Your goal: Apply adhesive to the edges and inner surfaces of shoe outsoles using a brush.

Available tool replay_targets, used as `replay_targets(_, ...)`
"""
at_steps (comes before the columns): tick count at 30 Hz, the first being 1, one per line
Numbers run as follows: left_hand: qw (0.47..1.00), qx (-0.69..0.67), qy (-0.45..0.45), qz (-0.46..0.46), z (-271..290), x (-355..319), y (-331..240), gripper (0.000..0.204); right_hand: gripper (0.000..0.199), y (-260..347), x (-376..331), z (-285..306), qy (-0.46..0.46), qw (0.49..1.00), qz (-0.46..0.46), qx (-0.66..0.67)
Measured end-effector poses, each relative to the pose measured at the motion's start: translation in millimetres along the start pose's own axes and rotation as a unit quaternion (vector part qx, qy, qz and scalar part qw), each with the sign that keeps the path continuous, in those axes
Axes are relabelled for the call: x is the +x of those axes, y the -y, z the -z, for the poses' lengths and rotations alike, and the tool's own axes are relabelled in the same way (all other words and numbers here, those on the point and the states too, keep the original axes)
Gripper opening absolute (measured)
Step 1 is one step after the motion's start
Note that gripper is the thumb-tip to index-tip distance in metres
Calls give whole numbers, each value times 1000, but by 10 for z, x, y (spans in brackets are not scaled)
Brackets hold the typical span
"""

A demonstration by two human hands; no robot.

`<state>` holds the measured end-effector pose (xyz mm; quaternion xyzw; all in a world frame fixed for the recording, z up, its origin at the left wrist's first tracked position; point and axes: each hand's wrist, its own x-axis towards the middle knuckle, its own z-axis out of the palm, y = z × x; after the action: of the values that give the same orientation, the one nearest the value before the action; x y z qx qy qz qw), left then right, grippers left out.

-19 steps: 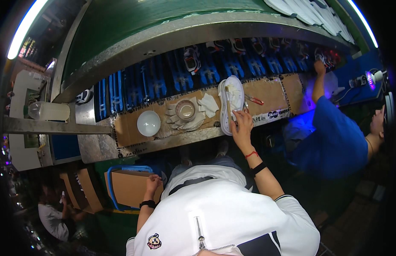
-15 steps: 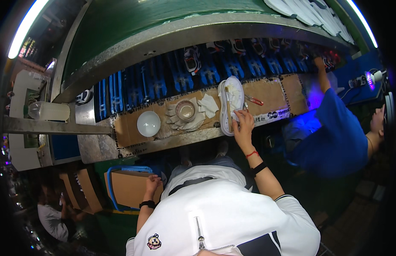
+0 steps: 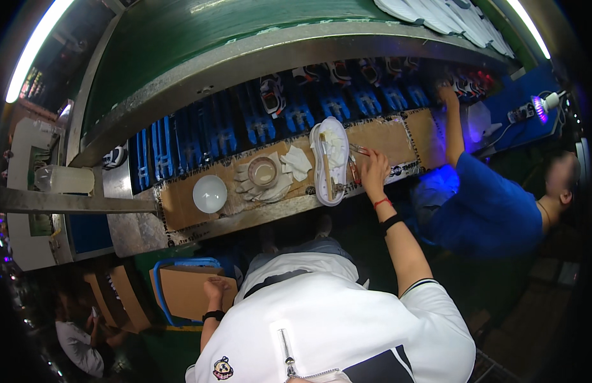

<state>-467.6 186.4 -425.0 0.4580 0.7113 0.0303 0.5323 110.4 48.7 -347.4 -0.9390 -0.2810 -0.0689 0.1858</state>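
My right hand [image 3: 374, 173] is over the bench, just right of a long white shoe-shaped tray [image 3: 338, 185]. Its fingers are bent down onto a small red-handled metal tool [image 3: 358, 149], whose exact kind is covered by the hand. Another slim red piece [image 3: 354, 171] lies between hand and tray. In the tray sit white pieces [image 3: 336, 148] and a wooden-handled brush [image 3: 326, 167]. Down at my left side, my left hand [image 3: 215, 289] is loosely curled beside a cardboard box, with nothing visible in it.
Left of the tray are crumpled white cloth [image 3: 296, 164], a cup [image 3: 263, 172] on gloves [image 3: 270, 191] and a white bowl [image 3: 210, 194]. Shoes [image 3: 272, 94] stand on blue racks behind. A co-worker in blue [image 3: 494, 204] reaches in at right. A metal beam [image 3: 270, 54] overhangs the bench.
My right hand has moved right, off the tray's edge and onto the red-handled tool. My left hand stays low by the box. The whole view has shifted slightly.
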Motion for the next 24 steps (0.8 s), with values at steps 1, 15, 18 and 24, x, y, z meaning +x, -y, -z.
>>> replay_targets(1,999,-22,-25,2,14,17,48,12,35,-66,66,-64,-1,1000,15,-17)
replay_targets(15,993,62,74,-65,-34,0,219,16,16,-473,413,-169,97,993,-48,-56)
replay_targets(18,993,24,114,-32,-65,-79,177,16,17,-447,477,-103,36,997,-60,-34)
replay_targets(24,990,62,124,-18,-114,-117,71,20,22,460,580,136,75,979,40,187)
